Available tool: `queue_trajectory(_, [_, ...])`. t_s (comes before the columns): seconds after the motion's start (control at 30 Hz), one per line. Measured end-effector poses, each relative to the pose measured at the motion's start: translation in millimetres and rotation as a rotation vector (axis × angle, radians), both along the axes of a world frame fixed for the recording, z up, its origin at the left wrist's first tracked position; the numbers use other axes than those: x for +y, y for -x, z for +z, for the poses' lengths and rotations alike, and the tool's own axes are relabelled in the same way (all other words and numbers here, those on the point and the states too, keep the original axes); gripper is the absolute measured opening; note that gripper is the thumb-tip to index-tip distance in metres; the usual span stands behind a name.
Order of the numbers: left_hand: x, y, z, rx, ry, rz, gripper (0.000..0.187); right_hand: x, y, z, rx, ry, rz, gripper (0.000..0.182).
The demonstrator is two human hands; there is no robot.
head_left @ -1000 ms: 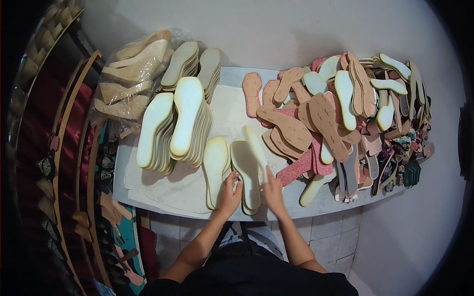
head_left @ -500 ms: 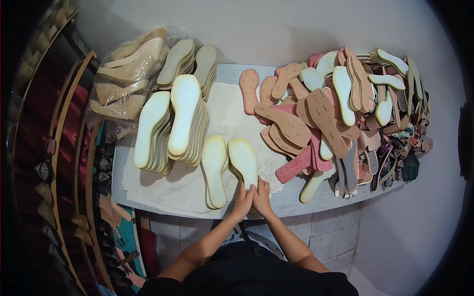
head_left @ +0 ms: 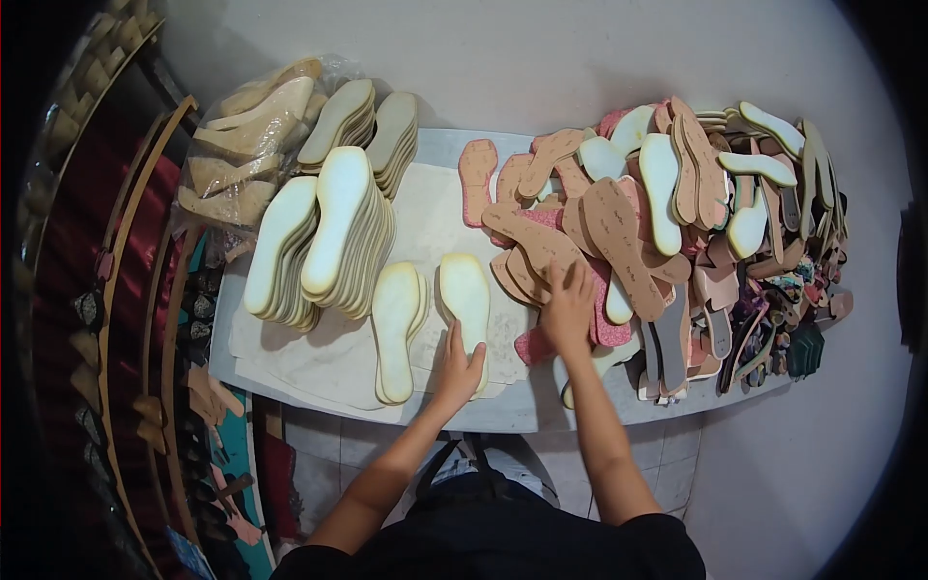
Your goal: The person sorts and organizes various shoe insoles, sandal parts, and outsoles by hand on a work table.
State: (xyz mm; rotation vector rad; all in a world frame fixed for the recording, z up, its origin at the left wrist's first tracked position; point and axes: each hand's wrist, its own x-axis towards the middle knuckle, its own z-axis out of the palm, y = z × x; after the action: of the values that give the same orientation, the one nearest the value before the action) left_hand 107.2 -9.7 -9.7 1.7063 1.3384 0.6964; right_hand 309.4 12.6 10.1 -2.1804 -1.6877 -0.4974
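Observation:
My left hand [head_left: 457,372] lies open over the lower half of a cream insole [head_left: 465,290], fingers stretched out and thumb apart. Left of it is a small stack of cream insoles [head_left: 393,329] on the pale sheet. My right hand [head_left: 568,307] is open with spread fingers, over the near edge of the loose insole pile. Under and around its fingertips are a tan printed insole [head_left: 527,232] and a pink speckled insole [head_left: 611,324]. Part of another cream insole [head_left: 565,382] shows by my right wrist.
Two tall stacks of cream insoles [head_left: 333,222] stand on the left of the table [head_left: 522,416], with greyish insole stacks [head_left: 338,121] behind. A plastic bag of wedge heels [head_left: 242,145] sits at back left. Shelves with shoe parts [head_left: 150,425] line the left side; a wall closes the right.
Both hands were together at the lower end of the cream insole. My right hand has moved right to the loose pile; my left stays on the insole, which now sits straighter and slightly left.

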Motion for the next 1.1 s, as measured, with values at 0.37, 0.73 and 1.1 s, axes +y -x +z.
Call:
queue_trajectory(0.37, [15.6, -21.6, 40.6, 0.024, -0.306, -0.029, 0.058, 17.2, -72.8, 54.1, 1.245, -0.13, 0.362, 0.024])
queue_trajectory(0.73, [-20.4, -11.9, 30.0, 0.104, -0.261, 0.063, 0.075, 63.8, -17.5, 52.5, 1.189, -0.339, 0.435, 0.034])
queue_trajectory(1.1, [-14.2, 19.9, 2.3, -0.007, -0.096, 0.141, 0.05, 98.7, 41.9, -52.9, 0.848, 0.172, 0.251, 0.04])
